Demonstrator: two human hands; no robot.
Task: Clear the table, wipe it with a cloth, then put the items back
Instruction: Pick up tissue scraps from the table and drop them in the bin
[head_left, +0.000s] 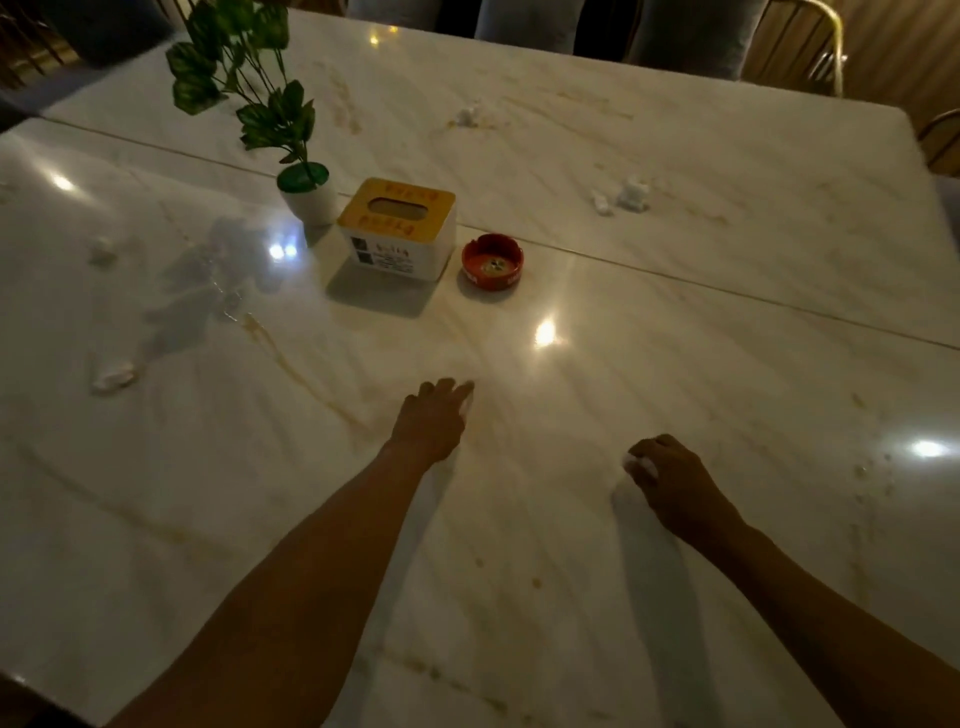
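Observation:
A white marble table (675, 322) fills the view. Near its middle stand a white tissue box with a yellow lid (397, 228), a red ashtray (492, 260) to its right, and a small white pot with a green plant (306, 195) to its left. My left hand (431, 415) reaches forward over the table, fingers stretched toward a small white scrap at its fingertips. My right hand (670, 480) rests low on the table, its fingers curled round a crumpled white tissue (641, 463).
Crumpled tissue bits lie scattered: two at the left (111, 375) (101, 250), one at the far middle (467, 117), a pair at the right (623, 196). A wet spill (208, 291) spreads left of the box. Chairs (795, 47) line the far edge.

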